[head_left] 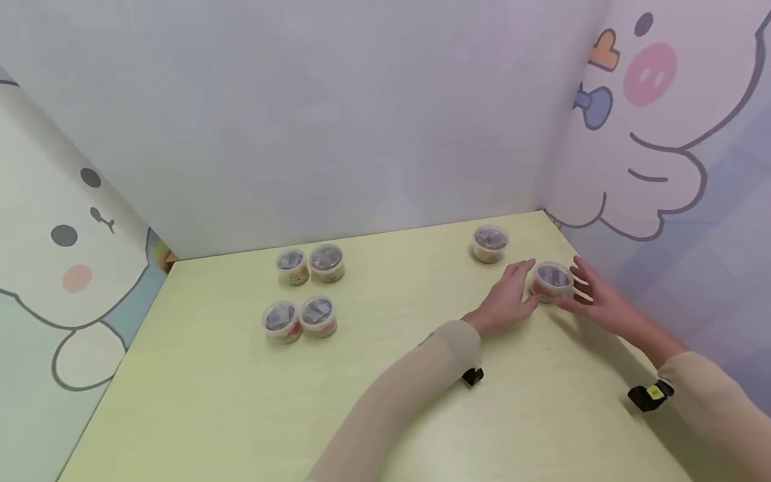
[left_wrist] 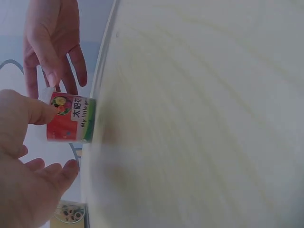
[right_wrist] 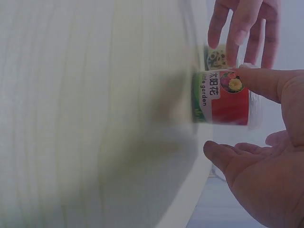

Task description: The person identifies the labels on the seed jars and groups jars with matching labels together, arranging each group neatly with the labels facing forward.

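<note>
Left hand [left_wrist: 21,190] and right hand [left_wrist: 53,40] flank red-labelled tub [left_wrist: 66,124].

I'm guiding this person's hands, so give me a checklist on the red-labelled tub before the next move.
1. Red-labelled "My little garden" tub upright: ok.
2. Left hand and right hand on opposite sides of it: ok.
3. Fingers closed around the tub: not ok, both hands are spread.
4. Thumbs touching the tub: cannot tell; each overlaps it in its own wrist view, but contact is unclear.
5. Farther tub standing apart from the red-labelled one: ok.
6. Lid fastened tight: cannot tell, too little detail.
</note>
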Demonstrator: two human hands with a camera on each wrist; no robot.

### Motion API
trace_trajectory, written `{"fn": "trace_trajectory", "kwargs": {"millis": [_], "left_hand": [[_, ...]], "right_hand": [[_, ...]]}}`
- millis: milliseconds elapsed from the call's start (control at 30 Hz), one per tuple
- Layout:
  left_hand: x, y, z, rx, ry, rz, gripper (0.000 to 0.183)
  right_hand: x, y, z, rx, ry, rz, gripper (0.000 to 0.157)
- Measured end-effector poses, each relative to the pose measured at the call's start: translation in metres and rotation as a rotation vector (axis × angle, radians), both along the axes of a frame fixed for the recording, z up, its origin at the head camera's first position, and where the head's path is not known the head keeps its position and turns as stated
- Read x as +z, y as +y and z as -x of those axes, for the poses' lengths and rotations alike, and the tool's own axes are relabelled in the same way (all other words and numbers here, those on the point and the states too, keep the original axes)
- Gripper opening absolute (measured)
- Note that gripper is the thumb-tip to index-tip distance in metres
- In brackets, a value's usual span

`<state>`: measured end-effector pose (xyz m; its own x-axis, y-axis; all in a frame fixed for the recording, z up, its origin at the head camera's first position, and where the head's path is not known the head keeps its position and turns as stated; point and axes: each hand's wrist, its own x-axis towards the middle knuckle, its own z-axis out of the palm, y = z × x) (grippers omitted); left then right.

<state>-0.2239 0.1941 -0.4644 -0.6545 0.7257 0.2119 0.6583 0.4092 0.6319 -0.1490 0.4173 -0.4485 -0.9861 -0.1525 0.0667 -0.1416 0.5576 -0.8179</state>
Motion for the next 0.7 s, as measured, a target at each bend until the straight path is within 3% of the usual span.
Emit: {"fn": "trace_trajectory", "kwargs": {"millis": [233, 533, 700], "left_hand": [[-0.014, 0.015, 0.001, 0.016, -0.056, -0.052, 0.070], [-0.013, 0.019, 0.000, 0.031, -0.152, -0.077, 0.073], [-0.013, 0.022, 0.000, 0.022, -0.213, -0.138, 0.068]], "right_hand": [[-0.002, 0.002, -0.008, -0.013, -0.083, 0.064, 0.094], [-0.011, -0.001, -0.003, -0.017, -0.094, 0.159, 0.079], [-0.012, -0.005, 0.000, -0.044, -0.088, 0.128, 0.074]]}}
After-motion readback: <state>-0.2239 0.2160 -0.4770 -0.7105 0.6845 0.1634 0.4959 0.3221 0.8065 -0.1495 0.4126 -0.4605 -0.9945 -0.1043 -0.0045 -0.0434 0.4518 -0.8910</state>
